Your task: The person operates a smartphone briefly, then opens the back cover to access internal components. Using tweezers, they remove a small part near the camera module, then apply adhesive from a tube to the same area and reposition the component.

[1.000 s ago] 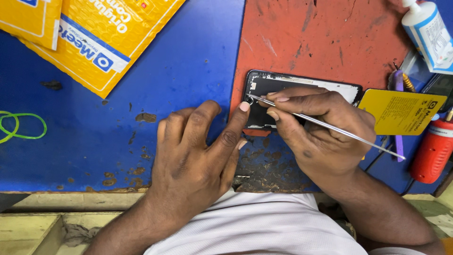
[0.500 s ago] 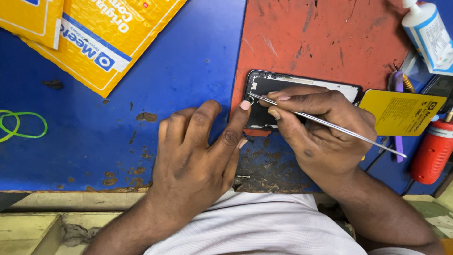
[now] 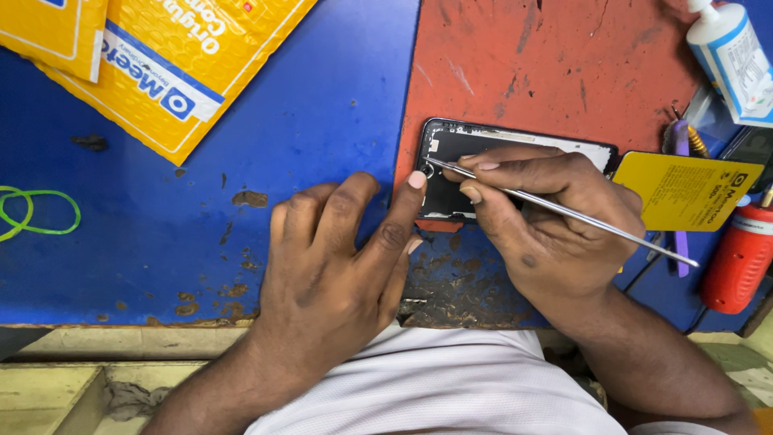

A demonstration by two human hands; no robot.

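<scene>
Steel tweezers (image 3: 564, 211) are pinched between the right hand's (image 3: 555, 234) thumb and fingers, tip touching the left end of an opened phone (image 3: 451, 173) lying on a red mat (image 3: 555, 72). Compared with a second ago, almost nothing has moved: the tip stays at the same spot, so the probing looks slow and fine. The left hand (image 3: 338, 274) lies flat with fingers loosely spread, forefinger pressing the phone's left edge. Room is tight to the right, where a yellow card (image 3: 684, 193), a red tool (image 3: 737, 258) and a white bottle (image 3: 729, 52) crowd in. The blue mat (image 3: 282, 121) offers room on the left, with yellow envelopes (image 3: 169, 64) further back.
</scene>
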